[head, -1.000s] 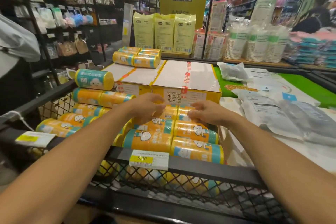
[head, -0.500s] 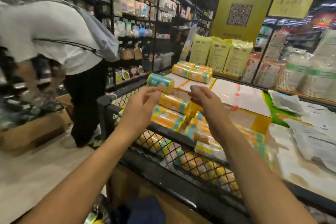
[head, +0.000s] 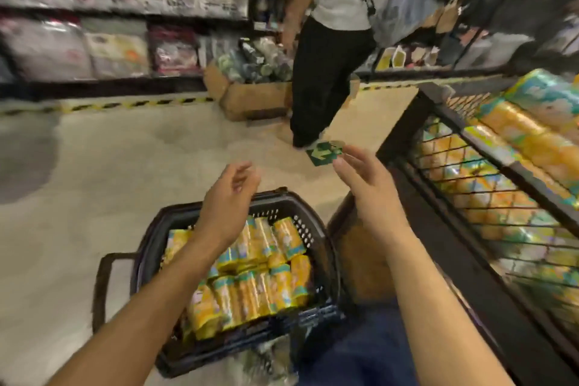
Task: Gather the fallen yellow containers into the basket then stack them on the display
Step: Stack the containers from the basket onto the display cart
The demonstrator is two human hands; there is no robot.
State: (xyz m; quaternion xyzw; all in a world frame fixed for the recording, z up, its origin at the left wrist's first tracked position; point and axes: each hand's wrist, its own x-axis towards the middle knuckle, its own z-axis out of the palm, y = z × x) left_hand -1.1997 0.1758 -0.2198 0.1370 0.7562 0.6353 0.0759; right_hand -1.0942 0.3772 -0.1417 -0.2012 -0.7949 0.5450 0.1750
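Observation:
A dark plastic basket (head: 308, 222) stands on the floor below me, filled with several yellow containers (head: 260, 285) with teal bands, lying on their sides. My left hand (head: 225, 200) hovers above the basket's far rim, fingers apart and empty. My right hand (head: 366, 185) is held beside it, above the floor to the right of the basket, also empty with fingers spread. At the right, the black wire-mesh display (head: 463, 185) holds more stacked yellow containers (head: 526, 135). The picture is blurred by motion.
A person in a white shirt and black trousers (head: 326, 72) stands in the aisle just ahead, beside a cardboard box (head: 253, 97) of goods on the floor. Shelves of packaged goods (head: 119, 16) line the far side. A green arrow sticker (head: 324, 152) marks the floor.
My view has swung left and down from the display to the basket on the floor. Both hands have come off the stacked containers and now hang empty over the basket.

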